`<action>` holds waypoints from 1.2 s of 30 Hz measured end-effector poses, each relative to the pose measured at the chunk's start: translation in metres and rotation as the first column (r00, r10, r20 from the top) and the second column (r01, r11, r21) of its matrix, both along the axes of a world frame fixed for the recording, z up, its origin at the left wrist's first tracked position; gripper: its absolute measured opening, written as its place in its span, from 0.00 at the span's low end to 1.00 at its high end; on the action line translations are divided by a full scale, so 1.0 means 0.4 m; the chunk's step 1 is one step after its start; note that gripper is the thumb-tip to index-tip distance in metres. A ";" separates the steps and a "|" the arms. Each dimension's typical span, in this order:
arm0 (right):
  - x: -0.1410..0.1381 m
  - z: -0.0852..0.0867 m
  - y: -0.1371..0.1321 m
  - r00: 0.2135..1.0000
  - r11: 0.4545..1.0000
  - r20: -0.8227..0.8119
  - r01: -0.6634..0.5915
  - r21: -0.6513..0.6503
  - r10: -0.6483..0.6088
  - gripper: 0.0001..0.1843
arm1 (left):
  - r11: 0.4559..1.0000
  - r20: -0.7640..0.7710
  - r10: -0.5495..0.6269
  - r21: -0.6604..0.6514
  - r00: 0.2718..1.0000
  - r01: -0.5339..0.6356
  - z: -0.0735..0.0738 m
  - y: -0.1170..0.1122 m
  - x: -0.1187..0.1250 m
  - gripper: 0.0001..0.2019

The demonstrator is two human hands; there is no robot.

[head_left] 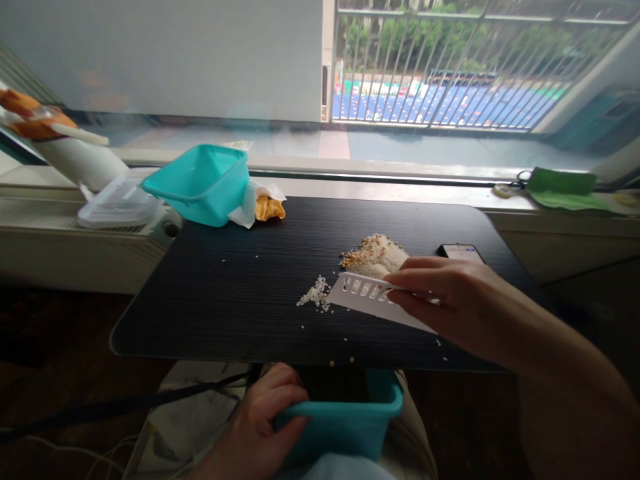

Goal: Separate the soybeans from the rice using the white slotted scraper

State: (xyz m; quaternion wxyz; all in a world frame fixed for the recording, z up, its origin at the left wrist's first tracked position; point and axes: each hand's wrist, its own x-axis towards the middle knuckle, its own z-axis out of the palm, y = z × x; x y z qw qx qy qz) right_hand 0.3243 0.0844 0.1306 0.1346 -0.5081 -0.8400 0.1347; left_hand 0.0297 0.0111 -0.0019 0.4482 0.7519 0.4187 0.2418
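Note:
My right hand (435, 293) pinches a flat white plastic scraper (367, 299) with a row of slots, its lower edge against the dark tabletop. Just behind the scraper rises a heap of rice (393, 253) mixed with yellow soybeans (356, 255). A smaller patch of rice grains (316, 294) lies off the scraper's left end. Below the table's front edge, my left hand (275, 410) grips the rim of a turquoise plastic bin (345, 427) on my lap. The bin's inside is dark, so its contents cannot be made out.
A second turquoise bin (200, 187) stands at the table's back left, beside a crumpled yellow and white packet (269, 205). A phone (463, 253) lies at the right. A few stray grains and beans dot the black table (210, 313) near its front edge. Green cloth (563, 190) rests on the sill.

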 end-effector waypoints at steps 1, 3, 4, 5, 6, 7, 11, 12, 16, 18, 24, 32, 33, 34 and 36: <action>-0.001 -0.002 -0.001 1.000 1.000 0.016 0.007 0.014 -0.007 0.11 | 1.000 0.001 -0.003 0.000 1.000 0.003 -0.002 0.000 -0.001 0.09; -0.008 -0.007 0.006 0.998 0.999 0.056 0.019 0.048 -0.022 0.11 | 1.000 0.005 -0.008 0.005 1.000 0.008 -0.005 0.000 -0.003 0.09; -0.013 -0.010 0.012 0.997 0.998 0.073 0.026 0.066 -0.030 0.11 | 1.000 0.010 -0.007 0.009 1.000 0.007 -0.006 0.000 -0.003 0.09; -0.017 -0.013 0.019 0.996 0.997 0.084 0.031 0.075 -0.037 0.11 | 1.000 0.015 -0.003 0.012 1.000 0.003 -0.007 0.000 -0.003 0.09; -0.021 -0.015 0.026 0.995 0.997 0.088 0.036 0.072 -0.042 0.11 | 1.000 0.020 0.000 0.012 1.000 -0.001 -0.007 0.000 -0.003 0.09; -0.024 -0.017 0.032 0.995 0.998 0.087 0.039 0.056 -0.044 0.10 | 1.000 0.025 0.003 0.011 1.000 -0.003 -0.007 -0.001 -0.002 0.09; -0.019 -0.016 0.035 0.999 0.999 0.052 0.017 -0.031 -0.015 0.11 | 1.000 0.026 0.008 0.009 1.000 -0.008 -0.004 -0.003 0.001 0.10; -0.014 -0.014 0.030 0.999 0.999 0.041 0.009 -0.044 -0.008 0.10 | 1.000 0.023 0.008 0.010 1.000 -0.008 -0.003 -0.003 0.001 0.10; 0.003 -0.004 0.005 1.000 0.999 0.018 0.003 -0.037 -0.003 0.11 | 1.000 0.008 -0.013 0.000 1.000 0.013 -0.005 -0.003 -0.002 0.09; 0.002 -0.004 0.002 1.000 1.000 0.019 0.011 -0.026 -0.010 0.11 | 1.000 0.002 -0.017 -0.004 1.000 0.017 -0.006 -0.002 -0.003 0.09; -0.027 -0.004 0.017 0.999 0.997 0.028 -0.019 -0.071 0.022 0.11 | 1.000 0.009 -0.001 0.018 1.000 0.001 -0.002 0.000 0.002 0.10; -0.008 0.010 -0.020 0.994 0.991 -0.031 -0.108 -0.081 0.106 0.13 | 1.000 -0.003 0.004 -0.012 1.000 -0.004 0.004 -0.002 0.001 0.10; -0.007 0.009 -0.022 0.995 0.992 -0.027 -0.100 -0.072 0.099 0.13 | 1.000 -0.006 -0.001 -0.014 1.000 0.001 0.005 -0.002 0.000 0.10; -0.008 0.007 -0.022 0.996 0.994 -0.021 -0.092 -0.062 0.090 0.12 | 1.000 -0.007 -0.007 -0.018 1.000 0.007 0.005 -0.001 0.000 0.10; -0.011 0.004 -0.023 0.997 0.996 -0.004 -0.078 -0.045 0.078 0.12 | 1.000 -0.007 -0.007 -0.020 1.000 0.007 0.006 -0.001 0.000 0.09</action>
